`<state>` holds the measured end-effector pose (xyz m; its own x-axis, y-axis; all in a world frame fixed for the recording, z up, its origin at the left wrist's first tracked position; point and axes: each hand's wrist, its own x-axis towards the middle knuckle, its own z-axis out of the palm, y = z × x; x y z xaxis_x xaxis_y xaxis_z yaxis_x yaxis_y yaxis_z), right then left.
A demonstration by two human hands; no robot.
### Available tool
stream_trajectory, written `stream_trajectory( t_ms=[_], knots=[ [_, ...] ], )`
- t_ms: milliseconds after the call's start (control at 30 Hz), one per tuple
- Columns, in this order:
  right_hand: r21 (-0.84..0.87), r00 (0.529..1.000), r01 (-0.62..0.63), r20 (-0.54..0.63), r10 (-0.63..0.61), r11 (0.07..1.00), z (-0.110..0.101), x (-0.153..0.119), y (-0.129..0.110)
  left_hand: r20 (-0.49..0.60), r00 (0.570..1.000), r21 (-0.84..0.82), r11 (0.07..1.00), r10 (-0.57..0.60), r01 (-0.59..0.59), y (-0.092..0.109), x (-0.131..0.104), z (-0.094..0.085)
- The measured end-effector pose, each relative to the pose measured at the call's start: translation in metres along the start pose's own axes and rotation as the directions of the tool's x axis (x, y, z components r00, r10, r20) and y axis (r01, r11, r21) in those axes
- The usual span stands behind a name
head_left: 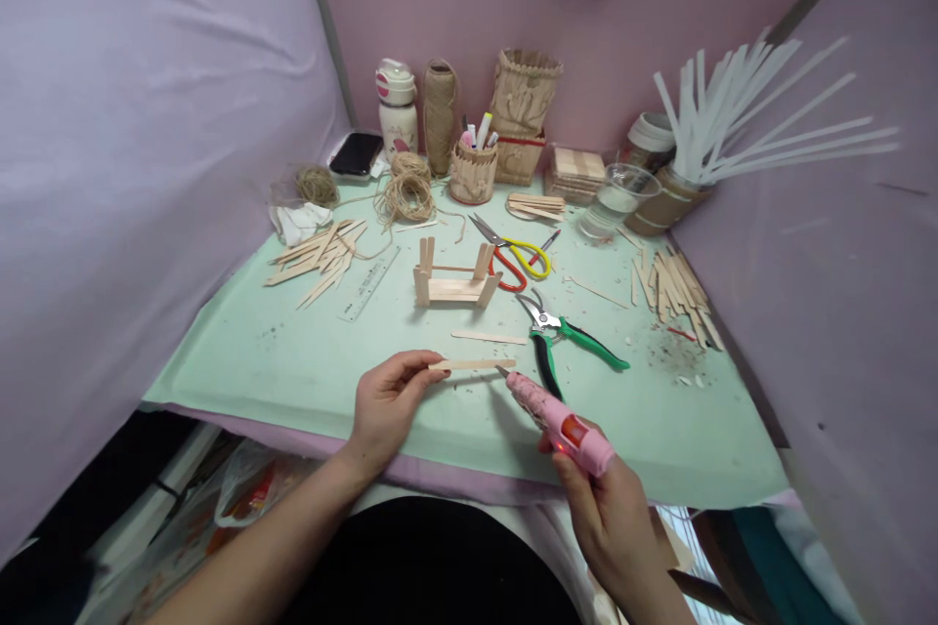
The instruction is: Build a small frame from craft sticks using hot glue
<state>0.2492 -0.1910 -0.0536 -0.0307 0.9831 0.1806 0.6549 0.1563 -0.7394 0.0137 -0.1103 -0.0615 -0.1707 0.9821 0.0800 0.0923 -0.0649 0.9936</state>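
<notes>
My left hand (388, 405) pinches one end of a flat wooden craft stick (473, 365), held level just above the pale green mat (293, 352). In my right hand (612, 518) is a pink glue gun (561, 422), with its nozzle touching the stick's right end. Another loose stick (488, 338) lies on the mat just beyond. A small frame built of sticks (454, 278) stands farther back, near the middle.
Green pruning shears (568, 337) and yellow-and-red scissors (513, 254) lie right of the frame. Stick piles sit at left (319, 259) and right (678, 293). A ruler (368, 283), twine coil (405, 195), bottle (397, 107), phone (356, 154), pen holder (473, 171) and plastic cup (616, 200) line the back.
</notes>
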Motion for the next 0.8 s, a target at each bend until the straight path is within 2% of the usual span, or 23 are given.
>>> stream_trajectory(
  t_ms=[233,800],
  knots=[
    [-0.029,0.996,0.029,-0.088,-0.031,0.999,-0.0031,0.0016,-0.0022,-0.005,1.000,-0.002,1.000,-0.009,0.009,-0.0008,0.0000,0.0000],
    [-0.025,0.998,0.012,-0.053,-0.013,1.000,-0.0013,0.0020,-0.0023,0.021,1.000,-0.015,1.000,-0.009,0.009,-0.0021,0.0002,-0.0004]
  ],
)
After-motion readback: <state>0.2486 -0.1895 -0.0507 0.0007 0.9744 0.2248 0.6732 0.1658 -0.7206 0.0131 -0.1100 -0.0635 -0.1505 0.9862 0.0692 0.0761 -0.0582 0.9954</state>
